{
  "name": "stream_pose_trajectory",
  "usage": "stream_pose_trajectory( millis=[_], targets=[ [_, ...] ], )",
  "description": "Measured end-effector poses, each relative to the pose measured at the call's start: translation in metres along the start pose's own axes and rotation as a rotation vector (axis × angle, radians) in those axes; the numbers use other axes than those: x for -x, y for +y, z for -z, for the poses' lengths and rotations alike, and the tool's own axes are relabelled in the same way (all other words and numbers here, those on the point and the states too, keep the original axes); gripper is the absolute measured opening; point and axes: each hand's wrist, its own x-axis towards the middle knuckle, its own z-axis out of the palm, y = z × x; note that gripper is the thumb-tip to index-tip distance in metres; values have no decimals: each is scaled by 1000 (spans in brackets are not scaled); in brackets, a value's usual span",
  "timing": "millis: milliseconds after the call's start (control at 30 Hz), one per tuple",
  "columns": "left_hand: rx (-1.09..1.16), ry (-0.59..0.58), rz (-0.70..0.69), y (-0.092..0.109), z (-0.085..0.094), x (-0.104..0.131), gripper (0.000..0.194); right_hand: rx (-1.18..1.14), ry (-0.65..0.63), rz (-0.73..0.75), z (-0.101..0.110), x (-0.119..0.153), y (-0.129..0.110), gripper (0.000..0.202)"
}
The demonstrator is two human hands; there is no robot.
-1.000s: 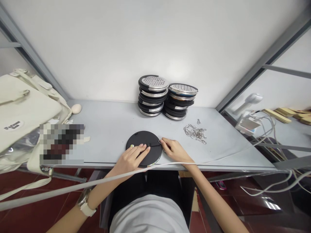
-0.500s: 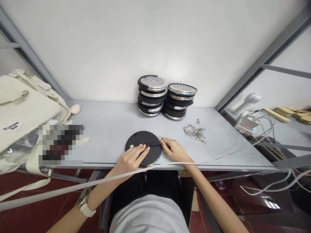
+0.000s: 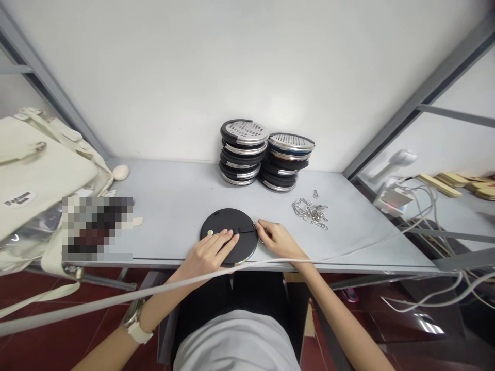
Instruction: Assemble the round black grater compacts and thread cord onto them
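Note:
A round black disc (image 3: 228, 247) with a small green-and-white sticker lies on the grey table near its front edge. A short black strap (image 3: 244, 230) runs across its right half. My left hand (image 3: 211, 252) rests on the disc with its fingers stretched out, the tips at the inner end of the strap. At the disc's right edge, my right hand (image 3: 274, 238) is closed, thumb and forefinger pinching a small metal clip at the strap's outer end. Most of that clip is hidden by the fingers. Right of this hand lies a loose pile of small metal clips (image 3: 312, 212).
Two stacks of round black-and-silver discs with perforated metal tops, a left stack (image 3: 243, 149) and a right stack (image 3: 288, 159), stand near the wall. A cream bag (image 3: 42, 170) is at left. A white cable (image 3: 154, 292) crosses in front of my forearms. Metal posts flank the table.
Both hands keep almost the same place on the disc and the clip. The whole view has shifted very slightly.

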Motion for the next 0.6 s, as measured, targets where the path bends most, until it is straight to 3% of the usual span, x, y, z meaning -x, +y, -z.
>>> stream_pose_trajectory(
  millis=[600],
  targets=[
    [32,-23,29,-1,-6,5,58,-19,7,-22,-1,0,1,33]
  ],
)
